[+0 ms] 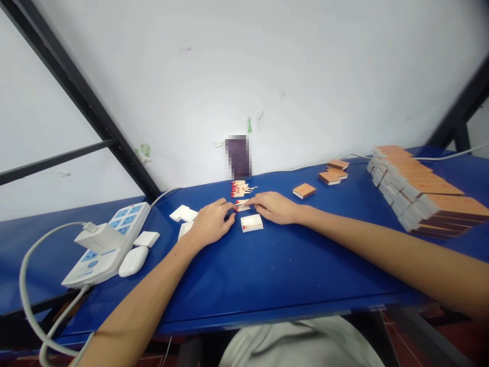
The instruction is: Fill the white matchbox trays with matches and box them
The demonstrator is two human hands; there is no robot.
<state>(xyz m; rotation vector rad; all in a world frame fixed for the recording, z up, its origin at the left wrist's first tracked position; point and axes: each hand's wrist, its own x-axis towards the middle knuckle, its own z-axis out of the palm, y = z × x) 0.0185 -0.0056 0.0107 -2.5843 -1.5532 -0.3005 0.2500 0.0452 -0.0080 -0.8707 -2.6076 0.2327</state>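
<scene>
A small row of red-tipped matches (243,205) lies on the blue table between my hands. My left hand (214,220) rests at the red-tipped end, index finger stretched toward the matches and thumb apart. From the other side, the extended index finger of my right hand (275,206) touches the plain ends. Both hands appear to hold nothing. Just behind is a larger heap of matches (239,189). Nearer to me stands a white matchbox tray (252,221) with a few matches along its front side. More white trays (183,213) sit left of my left hand, partly hidden by it.
At right rise stacked orange-topped matchboxes (428,188); one loose matchbox (304,191) and several others (333,174) lie nearer the middle. A power strip (107,250) with a plugged-in charger, a cable and a white earbud case (133,261) occupy the left. A wall closes the back.
</scene>
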